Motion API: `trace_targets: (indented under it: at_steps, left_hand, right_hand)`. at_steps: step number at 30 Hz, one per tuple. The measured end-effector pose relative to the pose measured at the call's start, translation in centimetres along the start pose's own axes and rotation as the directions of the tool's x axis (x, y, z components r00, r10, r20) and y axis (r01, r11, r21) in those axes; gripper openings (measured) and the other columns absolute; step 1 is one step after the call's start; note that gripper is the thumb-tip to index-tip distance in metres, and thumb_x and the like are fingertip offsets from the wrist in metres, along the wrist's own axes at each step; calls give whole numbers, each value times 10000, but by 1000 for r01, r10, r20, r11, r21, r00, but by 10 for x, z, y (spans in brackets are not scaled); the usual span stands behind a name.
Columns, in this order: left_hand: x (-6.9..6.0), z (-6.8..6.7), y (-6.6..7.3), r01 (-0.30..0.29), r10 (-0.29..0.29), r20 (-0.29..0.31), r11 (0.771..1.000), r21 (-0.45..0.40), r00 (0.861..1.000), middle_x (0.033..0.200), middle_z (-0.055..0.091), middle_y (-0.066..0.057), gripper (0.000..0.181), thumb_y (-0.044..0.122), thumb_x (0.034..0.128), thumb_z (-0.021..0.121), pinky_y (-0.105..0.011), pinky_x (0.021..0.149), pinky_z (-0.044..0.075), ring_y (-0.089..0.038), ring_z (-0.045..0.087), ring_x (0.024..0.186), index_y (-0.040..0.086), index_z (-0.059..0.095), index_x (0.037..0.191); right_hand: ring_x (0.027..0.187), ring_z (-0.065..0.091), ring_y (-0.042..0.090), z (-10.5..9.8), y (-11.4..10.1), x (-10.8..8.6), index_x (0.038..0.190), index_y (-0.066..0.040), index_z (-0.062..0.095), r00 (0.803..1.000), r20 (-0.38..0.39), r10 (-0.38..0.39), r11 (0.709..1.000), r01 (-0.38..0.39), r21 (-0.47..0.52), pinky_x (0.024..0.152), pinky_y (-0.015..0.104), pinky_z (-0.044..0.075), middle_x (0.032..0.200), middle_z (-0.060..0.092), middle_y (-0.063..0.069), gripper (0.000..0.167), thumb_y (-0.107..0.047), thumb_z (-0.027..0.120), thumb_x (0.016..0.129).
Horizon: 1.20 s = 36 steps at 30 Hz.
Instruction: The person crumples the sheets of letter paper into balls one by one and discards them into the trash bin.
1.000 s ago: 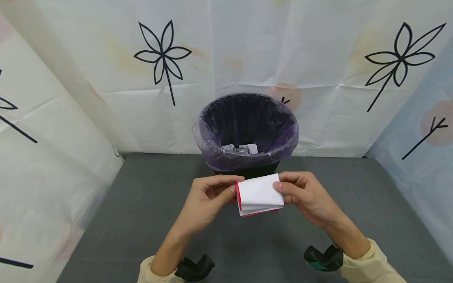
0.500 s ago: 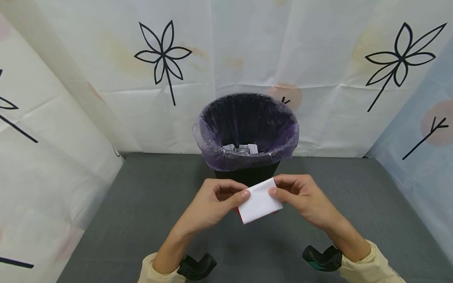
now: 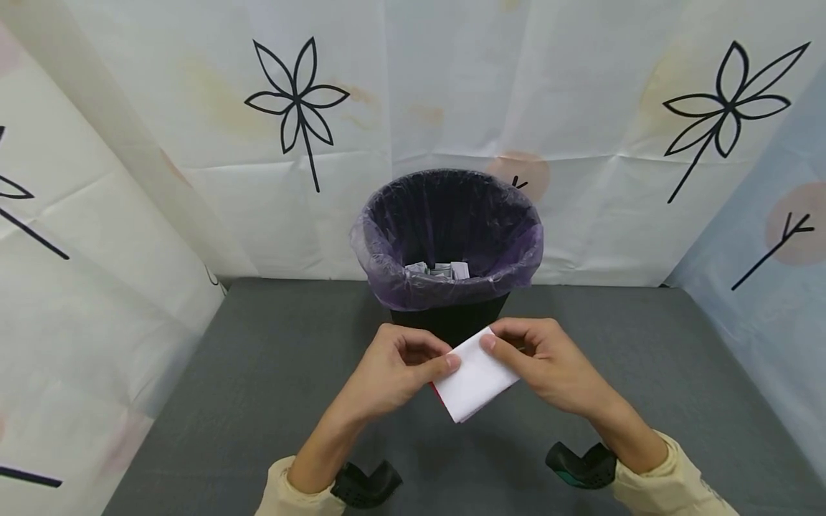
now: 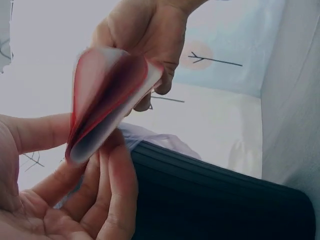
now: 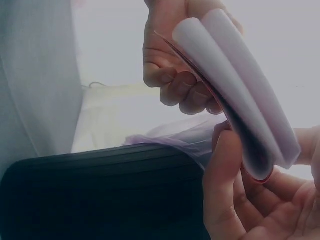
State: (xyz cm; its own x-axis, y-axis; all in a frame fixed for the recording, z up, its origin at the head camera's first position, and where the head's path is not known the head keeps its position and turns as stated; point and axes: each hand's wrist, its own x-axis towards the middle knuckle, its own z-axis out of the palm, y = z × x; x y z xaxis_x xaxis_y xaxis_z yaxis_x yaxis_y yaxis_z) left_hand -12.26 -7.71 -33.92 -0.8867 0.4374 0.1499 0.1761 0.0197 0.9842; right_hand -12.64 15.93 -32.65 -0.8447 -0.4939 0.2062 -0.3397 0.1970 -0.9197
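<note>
A folded sheet of paper (image 3: 476, 378), white outside with red on its inner side, is held between both hands in front of the bin. My left hand (image 3: 393, 369) pinches its left edge, thumb on top and fingers beneath. At the upper right edge my right hand (image 3: 551, 365) pinches it the same way. In the left wrist view the folded paper (image 4: 112, 97) shows red layers bulging apart between the folds. From the right wrist, the paper (image 5: 235, 95) shows rounded white folds with a thin red edge.
Just beyond the hands stands a black bin (image 3: 445, 319) lined with a purple translucent bag (image 3: 387, 265). Several small folded white papers (image 3: 439, 271) lie inside it. The grey table (image 3: 258, 373) meets patterned cloth walls (image 3: 213, 107) at the back and sides.
The folded paper has tilted, its right end rising and its near corner swinging down. Its loose layers now lie flatter. The left thumb has moved from the edge onto the paper's top face.
</note>
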Motion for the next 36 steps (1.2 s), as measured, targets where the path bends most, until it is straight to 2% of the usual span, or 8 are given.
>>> trace_targets:
  at_steps: [6, 13, 17, 22, 25, 28, 31, 36]
  left_hand:
    - [3, -1, 1, -7, 6, 30, 1000, 30, 1000, 858, 748, -86, 112, 62, 917, 736, -325, 627, 578, -191, 694, 683, -21, 792, 968]
    - [3, 2, -2, -70, 70, -76, 998, 1, 995, 849, 739, -153, 113, 16, 903, 744, -327, 597, 575, -195, 686, 668, -77, 777, 957]
    - [2, 7, -3, -129, 117, -191, 990, -54, 975, 861, 724, -189, 109, -22, 896, 740, -300, 603, 565, -190, 678, 695, -96, 768, 972]
    - [2, 14, -2, -199, 159, -306, 975, -103, 939, 890, 721, -223, 114, -36, 892, 742, -300, 648, 576, -191, 684, 741, -111, 754, 976]
    - [1, 17, -1, -197, 159, -322, 976, -90, 933, 902, 732, -204, 107, -10, 897, 749, -316, 668, 587, -202, 701, 758, -96, 756, 961]
    - [1, 16, 0, -183, 160, -298, 982, -52, 941, 897, 742, -171, 106, 24, 899, 760, -324, 670, 594, -211, 712, 755, -68, 765, 951]
    - [0, 15, 1, -193, 181, -280, 981, -18, 943, 881, 748, -150, 94, 29, 892, 770, -325, 650, 594, -212, 713, 724, -51, 773, 941]
    - [0, 15, -3, -267, 248, -330, 964, -13, 911, 837, 735, -172, 69, -30, 873, 769, -304, 617, 579, -192, 695, 689, -75, 773, 925]
  right_hand:
    - [664, 673, 207, 1, 0, 2, 1018, -41, 728, 998, 61, -4, 1000, 5, -16, 585, 345, 560, 834, 705, 55, 167, -79, 567, 1044]
    - [731, 701, 244, 1, 1, 1, 1101, -18, 713, 1000, 12, 26, 999, -27, 32, 646, 364, 583, 913, 721, 96, 142, -82, 672, 981]
    - [813, 723, 263, 1, 4, -1, 1156, 59, 649, 1000, 10, 25, 985, -26, 173, 718, 377, 601, 992, 717, 147, 249, -8, 717, 925]
    - [888, 733, 268, 4, 7, -1, 1163, 96, 625, 999, -32, -9, 938, 19, 347, 789, 386, 598, 1038, 728, 153, 243, 76, 670, 925]
    - [870, 730, 253, 5, 6, 0, 1133, 55, 675, 995, -100, -30, 936, 63, 346, 786, 374, 596, 1024, 738, 139, 206, 88, 653, 930]
    - [848, 723, 240, 6, 5, 0, 1105, 33, 708, 986, -159, -44, 943, 94, 320, 759, 359, 596, 1005, 741, 135, 195, 95, 653, 928]
    - [852, 718, 236, 6, 5, 0, 1125, 36, 705, 987, -158, -43, 945, 92, 315, 760, 351, 593, 1013, 736, 136, 202, 88, 637, 942]
    - [926, 716, 249, 6, 6, -2, 1235, 86, 639, 996, -85, -11, 939, 40, 341, 814, 358, 585, 1089, 725, 139, 277, 57, 624, 960]
